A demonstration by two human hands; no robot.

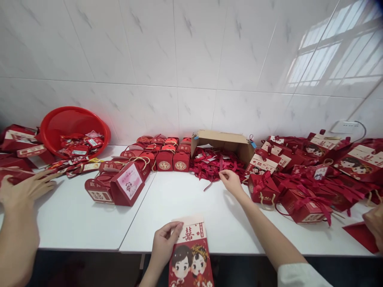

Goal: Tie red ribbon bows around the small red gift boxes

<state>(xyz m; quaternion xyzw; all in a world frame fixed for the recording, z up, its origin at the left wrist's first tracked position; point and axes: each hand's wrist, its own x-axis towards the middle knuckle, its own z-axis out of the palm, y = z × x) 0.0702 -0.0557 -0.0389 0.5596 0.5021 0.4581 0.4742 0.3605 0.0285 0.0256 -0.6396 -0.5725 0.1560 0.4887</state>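
My left hand [166,239] grips the upper left edge of a flat red and cream gift box [190,253] printed with a cartoon couple. The box is held upright at the table's front edge, its lower end cut off by the picture. My right hand [232,182] reaches forward to a heap of dark red ribbons [215,161], its thumb and fingers pinched together at the heap's front edge. Whatever lies between those fingertips is too small to make out. The ribbons spill from a cardboard box [221,136] lying on its side by the wall.
Small red candy boxes [164,159] stand in rows left of the ribbons. A red basin [74,111] with wrapped sweets lies tilted farther left. Ribboned boxes [311,203] are piled at right. Other people's hands show at left [26,187] and right [375,223] on the white table [185,207].
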